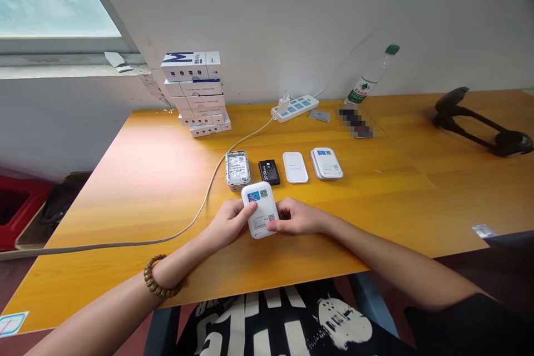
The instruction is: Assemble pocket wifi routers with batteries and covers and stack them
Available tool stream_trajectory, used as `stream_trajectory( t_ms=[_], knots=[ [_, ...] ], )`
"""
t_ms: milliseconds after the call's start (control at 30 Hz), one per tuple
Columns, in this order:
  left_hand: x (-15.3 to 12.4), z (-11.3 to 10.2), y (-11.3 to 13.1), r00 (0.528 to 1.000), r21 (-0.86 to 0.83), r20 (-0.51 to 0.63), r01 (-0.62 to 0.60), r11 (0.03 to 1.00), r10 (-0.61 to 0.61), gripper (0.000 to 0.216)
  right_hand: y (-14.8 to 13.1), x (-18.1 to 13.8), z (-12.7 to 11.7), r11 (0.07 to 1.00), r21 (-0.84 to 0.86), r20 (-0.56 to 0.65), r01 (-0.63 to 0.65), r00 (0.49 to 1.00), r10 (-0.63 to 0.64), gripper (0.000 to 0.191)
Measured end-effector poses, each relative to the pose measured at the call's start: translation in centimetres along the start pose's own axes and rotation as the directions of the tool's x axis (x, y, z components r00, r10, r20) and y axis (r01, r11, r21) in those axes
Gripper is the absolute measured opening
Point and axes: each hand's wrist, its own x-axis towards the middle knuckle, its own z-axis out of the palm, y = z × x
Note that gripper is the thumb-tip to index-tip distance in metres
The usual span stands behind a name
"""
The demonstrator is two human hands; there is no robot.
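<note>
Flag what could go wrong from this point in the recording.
The white rounded device is held by the left hand and right hand just in front of a row of parts. If it slipped, it could hit the loose black 3000 mAh battery or the open device casing. The white power cord lies near the left forearm and might snag it.

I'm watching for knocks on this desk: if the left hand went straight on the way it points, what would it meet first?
The white device, which the left hand already holds; its fingers lie on the device's face. Depth is hard to judge, so what lies beyond is unclear.
</note>
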Motion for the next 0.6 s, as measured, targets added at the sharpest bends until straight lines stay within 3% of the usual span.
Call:
stream_trajectory(
  t_ms=[67, 133, 200, 300, 400, 500, 600],
  knots=[
    [0.0, 0.0, 0.1, 1.0, 0.008, -0.019, 0.012, 1.0, -0.012, 0.064, -0.3, -0.2, 0.0, 0.989, -0.13, -0.203, 0.065, 0.975, -0.091, 0.077],
    [0.0, 0.1, 0.0, 0.999, 0.04, -0.023, 0.047, 0.998, -0.046, 0.063, -0.9, -0.4, -0.1, 0.928, -0.339, -0.341, 0.152, 0.9, -0.272, 0.113],
    [0.0, 0.3, -0.1, 0.998, 0.096, -0.02, 0.061, 0.993, -0.06, 0.064, -1.7, -0.6, -0.1, 0.8, -0.555, -0.263, 0.229, 0.864, -0.43, 0.128],
    [0.0, 0.9, -0.3, 1.0, 0.158, -0.014, 0.024, 0.987, -0.022, 0.064, -2.8, -0.9, 0.3, 0.601, -0.747, -0.042, 0.284, 0.882, -0.47, 0.126],
    [0.1, 1.2, -0.3, 1.0, 0.162, -0.023, -0.004, 0.987, 0.008, 0.064, -3.4, -1.2, 0.7, 0.492, -0.833, 0.007, 0.254, 0.893, -0.449, 0.126],
    [0.2, 1.2, -0.2, 0.999, 0.13, -0.047, 0.008, 0.991, -0.002, 0.064, -3.7, -1.6, 0.8, 0.44, -0.872, 0.01, 0.215, 0.906, -0.423, 0.118],
    [0.3, 1.1, -0.3, 0.998, 0.109, -0.059, 0.039, 0.993, -0.033, 0.065, -4.0, -1.9, 0.6, 0.471, -0.858, 0.019, 0.204, 0.929, -0.369, 0.112]
  ],
)
